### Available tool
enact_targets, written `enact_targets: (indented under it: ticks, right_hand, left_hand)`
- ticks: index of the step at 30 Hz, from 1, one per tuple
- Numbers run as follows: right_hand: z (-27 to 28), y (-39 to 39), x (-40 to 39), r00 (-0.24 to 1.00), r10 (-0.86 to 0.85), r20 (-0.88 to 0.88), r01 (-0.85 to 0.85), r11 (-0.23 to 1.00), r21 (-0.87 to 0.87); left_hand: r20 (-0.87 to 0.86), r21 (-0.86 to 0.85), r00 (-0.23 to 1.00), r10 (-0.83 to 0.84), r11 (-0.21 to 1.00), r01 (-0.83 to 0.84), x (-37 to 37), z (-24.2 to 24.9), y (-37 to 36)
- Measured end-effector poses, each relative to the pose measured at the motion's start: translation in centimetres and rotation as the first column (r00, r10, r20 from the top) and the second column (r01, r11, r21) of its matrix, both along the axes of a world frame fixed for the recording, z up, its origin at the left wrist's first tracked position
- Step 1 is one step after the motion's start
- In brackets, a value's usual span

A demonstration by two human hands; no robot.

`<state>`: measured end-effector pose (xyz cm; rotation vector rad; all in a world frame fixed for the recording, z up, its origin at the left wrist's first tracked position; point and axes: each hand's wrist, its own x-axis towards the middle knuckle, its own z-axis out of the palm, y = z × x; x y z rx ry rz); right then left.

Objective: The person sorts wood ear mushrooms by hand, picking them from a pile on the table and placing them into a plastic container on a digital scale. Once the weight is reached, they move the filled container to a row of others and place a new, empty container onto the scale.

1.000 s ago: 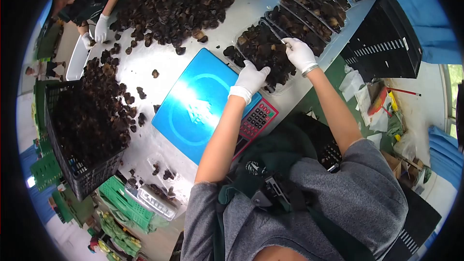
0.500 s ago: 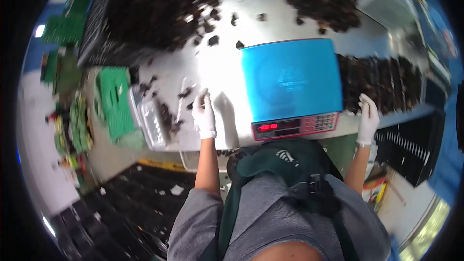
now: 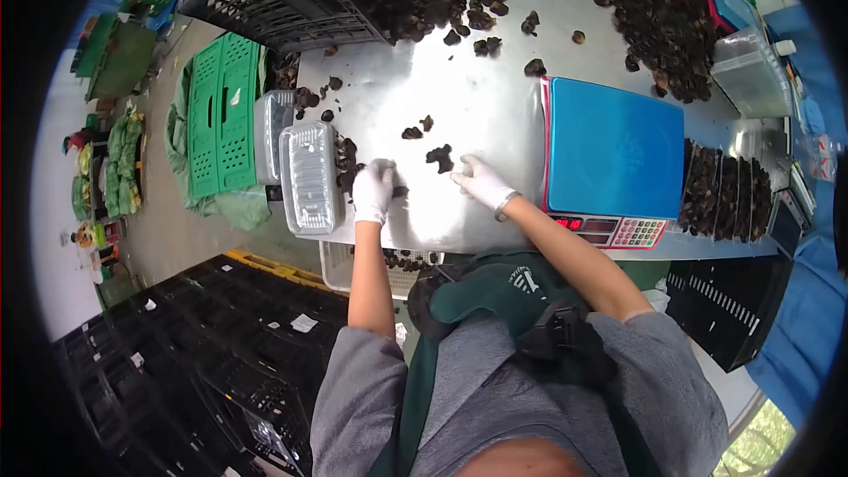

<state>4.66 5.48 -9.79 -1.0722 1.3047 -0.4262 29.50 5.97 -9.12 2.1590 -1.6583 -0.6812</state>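
My left hand (image 3: 374, 190), in a white glove, is low over the steel table with its fingers curled down. Dark wood ear mushroom pieces (image 3: 346, 159) lie along its left side, and another piece (image 3: 400, 192) shows at its right edge; what its fingers hold is hidden. Gloved in white too, my right hand (image 3: 483, 185) reaches leftward with thumb and fingers apart, just right of a loose wood ear piece (image 3: 439, 157). The blue-topped scale (image 3: 614, 150) stands right of that hand, with nothing on its plate. A clear plastic tray (image 3: 309, 178) sits left of my left hand.
A black crate (image 3: 283, 0) rests on its side at the back left, mushrooms spilling from it. Another mushroom heap (image 3: 649, 18) lies at the back right. Filled packs (image 3: 729, 190) stand right of the scale. Green crates (image 3: 221, 115) are left of the table; black crates (image 3: 203, 344) lie below.
My right hand has crossed from the scale's right side to its left, near the loose pieces. My left hand has stayed about the same place. The view has shifted, showing the scale farther right.
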Motion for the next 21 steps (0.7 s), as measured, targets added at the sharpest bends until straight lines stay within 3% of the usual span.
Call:
enact_targets:
  ticks: [2, 3, 5, 7, 8, 9, 10, 11, 12, 15, 18, 19, 20, 21]
  right_hand:
    - [-3.5, -0.3, 1.5, 0.990, -0.137, -0.010, 0.136, 0.988, -0.077]
    - [-2.4, -0.3, 1.1, 0.990, -0.120, -0.079, 0.108, 0.983, -0.145]
    - [3.2, 0.1, -0.2, 0.971, -0.096, -0.219, 0.033, 0.961, -0.275]
    - [7.8, 0.9, -2.2, 0.976, -0.179, -0.125, 0.151, 0.967, -0.206]
    - [9.5, 1.3, -3.5, 0.961, -0.229, -0.152, 0.182, 0.945, -0.270]
    - [11.0, 1.7, -5.0, 0.944, -0.279, -0.175, 0.210, 0.919, -0.333]
    - [13.4, 2.0, -6.5, 0.929, -0.356, -0.104, 0.323, 0.915, -0.240]
    - [15.1, 2.3, -8.1, 0.899, -0.436, -0.039, 0.427, 0.894, -0.137]
    - [15.5, 2.8, -10.1, 0.879, -0.476, -0.028, 0.469, 0.873, -0.134]
    - [14.2, 4.8, -17.0, 0.801, -0.594, -0.080, 0.576, 0.799, -0.172]
    - [12.2, 6.2, -22.5, 0.715, -0.621, -0.321, 0.572, 0.784, -0.242]
    - [11.7, 6.4, -23.6, 0.690, -0.595, -0.412, 0.530, 0.803, -0.273]
    - [12.9, 5.8, -22.9, 0.509, -0.521, -0.685, 0.327, 0.853, -0.406]
    - [12.6, 5.3, -22.9, 0.244, -0.598, -0.764, -0.063, 0.776, -0.627]
  left_hand:
    - [-0.161, 0.034, 0.987, 0.028, 0.999, -0.023, -1.3, 1.7, 0.9]
    - [-0.256, -0.026, 0.966, 0.022, 0.999, -0.030, -1.7, 1.4, 1.5]
    - [-0.229, -0.022, 0.973, 0.013, 1.000, -0.018, -2.9, 4.7, 1.8]
    - [-0.400, 0.069, 0.912, 0.094, 0.995, -0.072, -5.1, 9.6, 1.4]
    - [-0.415, 0.022, 0.910, -0.001, 1.000, 0.011, -6.0, 11.5, 1.2]
    - [-0.527, 0.000, 0.847, -0.061, 0.997, 0.072, -6.6, 12.2, 1.0]
    - [-0.613, 0.030, 0.786, -0.085, 0.991, 0.130, -7.5, 13.3, 0.6]
    - [-0.731, 0.149, 0.682, -0.008, 0.974, 0.172, -8.3, 12.7, 0.5]
    - [-0.742, -0.013, 0.631, -0.226, 0.946, 0.323, -9.0, 12.6, -0.5]
    - [-0.834, -0.117, 0.445, -0.326, 0.893, 0.435, -11.6, 9.8, -2.4]
    - [-0.428, -0.317, 0.696, -0.576, 0.817, 0.482, -13.5, 2.6, -2.5]
    - [-0.321, -0.317, 0.700, -0.638, 0.769, 0.555, -13.8, 0.9, -3.1]
    - [-0.210, -0.307, 0.693, -0.690, 0.719, 0.623, -14.2, -0.5, -4.0]
    - [-0.096, -0.290, 0.674, -0.732, 0.668, 0.685, -14.6, -1.3, -5.5]
